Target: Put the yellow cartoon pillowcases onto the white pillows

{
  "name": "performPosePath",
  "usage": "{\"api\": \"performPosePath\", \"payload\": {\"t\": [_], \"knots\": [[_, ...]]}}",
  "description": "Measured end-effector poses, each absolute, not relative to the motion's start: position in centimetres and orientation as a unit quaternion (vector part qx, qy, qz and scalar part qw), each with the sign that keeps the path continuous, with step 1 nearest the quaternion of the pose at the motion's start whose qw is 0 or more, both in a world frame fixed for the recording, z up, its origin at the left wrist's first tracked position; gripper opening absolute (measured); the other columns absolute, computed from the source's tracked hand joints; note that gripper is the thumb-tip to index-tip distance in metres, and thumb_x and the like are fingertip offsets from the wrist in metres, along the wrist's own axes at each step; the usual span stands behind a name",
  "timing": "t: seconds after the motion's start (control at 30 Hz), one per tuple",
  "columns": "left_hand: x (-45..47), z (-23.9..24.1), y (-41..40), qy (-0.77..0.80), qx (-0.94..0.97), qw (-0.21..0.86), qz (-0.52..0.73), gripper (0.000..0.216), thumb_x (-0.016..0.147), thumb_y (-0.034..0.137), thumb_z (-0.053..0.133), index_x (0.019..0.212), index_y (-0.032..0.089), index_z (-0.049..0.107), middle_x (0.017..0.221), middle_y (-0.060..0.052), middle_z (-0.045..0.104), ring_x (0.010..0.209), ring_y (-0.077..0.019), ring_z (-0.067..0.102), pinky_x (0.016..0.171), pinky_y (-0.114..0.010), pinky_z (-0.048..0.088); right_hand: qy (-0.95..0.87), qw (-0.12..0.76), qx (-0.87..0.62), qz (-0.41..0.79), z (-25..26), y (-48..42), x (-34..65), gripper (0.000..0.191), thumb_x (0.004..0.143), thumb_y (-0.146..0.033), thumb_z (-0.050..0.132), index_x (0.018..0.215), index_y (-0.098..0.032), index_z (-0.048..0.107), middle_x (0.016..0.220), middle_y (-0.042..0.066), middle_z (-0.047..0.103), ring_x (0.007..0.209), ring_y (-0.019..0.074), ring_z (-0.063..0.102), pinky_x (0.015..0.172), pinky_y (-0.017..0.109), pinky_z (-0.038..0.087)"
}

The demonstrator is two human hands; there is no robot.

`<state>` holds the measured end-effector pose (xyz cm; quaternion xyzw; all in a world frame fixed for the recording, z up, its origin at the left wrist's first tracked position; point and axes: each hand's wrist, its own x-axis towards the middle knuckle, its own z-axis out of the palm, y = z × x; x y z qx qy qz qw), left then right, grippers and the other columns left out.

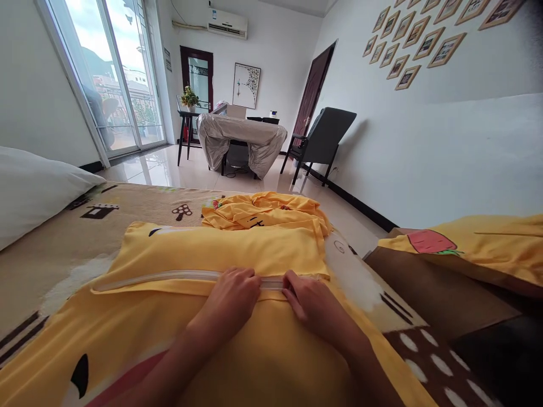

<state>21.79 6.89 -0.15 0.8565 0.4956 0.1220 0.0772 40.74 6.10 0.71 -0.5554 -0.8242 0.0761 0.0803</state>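
Observation:
A large yellow fabric cover (169, 328) with printed dark and pink shapes lies spread in front of me. A pale zipper (169, 276) runs across it, between the folded-over far part and the near part. My left hand (238, 294) is closed on the zipper edge near the middle. Just to its right, my right hand (305, 295) pinches the zipper strip, fingertips curled over it. A short stretch of zipper shows between the two hands. Whether a slider sits under the fingers is hidden.
Crumpled yellow fabric (263, 209) lies beyond the cover on a patterned beige blanket (139, 203). A white pillow (38, 186) is at the left. At right, another yellow cloth (487, 243) lies over a brown box (436, 282). A covered table (241, 127) and dark chair (322, 141) stand farther off.

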Motion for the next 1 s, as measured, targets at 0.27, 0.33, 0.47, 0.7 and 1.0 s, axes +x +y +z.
{"api": "performPosePath", "payload": {"t": [0.27, 0.33, 0.47, 0.7, 1.0], "knots": [[21.9, 0.0, 7.1, 0.501, 0.848, 0.066, 0.158, 0.021, 0.092, 0.016, 0.037, 0.086, 0.017, 0.057, 0.089, -0.005, 0.064, 0.082, -0.0198, 0.060, 0.073, -0.031, 0.043, -0.828, 0.146, -0.541, -0.009, -0.3, 6.5, 40.3, 0.011, 0.090, -0.015, 0.042, 0.085, -0.018, 0.051, 0.067, 0.002, 0.062, 0.059, 0.0154, 0.058, 0.057, 0.025, 0.032], [22.0, -0.1, 7.1, 0.503, 0.846, 0.058, 0.165, 0.021, 0.092, 0.016, 0.036, 0.086, 0.018, 0.056, 0.088, -0.005, 0.063, 0.080, -0.0199, 0.060, 0.072, -0.032, 0.043, -0.829, 0.217, -0.515, -0.033, -1.1, 6.4, 39.5, 0.013, 0.091, -0.016, 0.041, 0.082, -0.018, 0.051, 0.066, 0.001, 0.060, 0.058, 0.0143, 0.056, 0.056, 0.024, 0.032], [21.7, -0.4, 7.1, 0.491, 0.851, 0.055, 0.179, 0.021, 0.092, 0.015, 0.037, 0.084, 0.019, 0.056, 0.088, -0.004, 0.062, 0.081, -0.0195, 0.059, 0.072, -0.031, 0.043, -0.838, 0.323, -0.439, -0.033, -2.6, 5.9, 37.5, 0.020, 0.093, -0.017, 0.037, 0.081, -0.018, 0.053, 0.073, 0.003, 0.061, 0.066, 0.0145, 0.057, 0.060, 0.024, 0.038], [19.5, 0.6, 7.1, 0.481, 0.857, 0.069, 0.174, 0.021, 0.091, 0.014, 0.038, 0.082, 0.019, 0.057, 0.086, -0.003, 0.061, 0.080, -0.0189, 0.057, 0.072, -0.030, 0.041, -0.844, 0.327, -0.425, 0.022, -3.3, 5.8, 36.4, 0.020, 0.094, -0.016, 0.038, 0.097, -0.017, 0.058, 0.087, 0.007, 0.066, 0.082, 0.0180, 0.062, 0.072, 0.028, 0.048], [19.0, 1.2, 6.9, 0.498, 0.847, 0.087, 0.163, 0.021, 0.090, 0.015, 0.037, 0.084, 0.019, 0.058, 0.086, -0.004, 0.062, 0.080, -0.0193, 0.058, 0.072, -0.030, 0.041, -0.836, 0.342, -0.428, 0.020, -3.6, 5.9, 36.3, 0.021, 0.092, -0.017, 0.042, 0.097, -0.018, 0.062, 0.089, 0.006, 0.069, 0.082, 0.0175, 0.065, 0.072, 0.028, 0.050]]}}
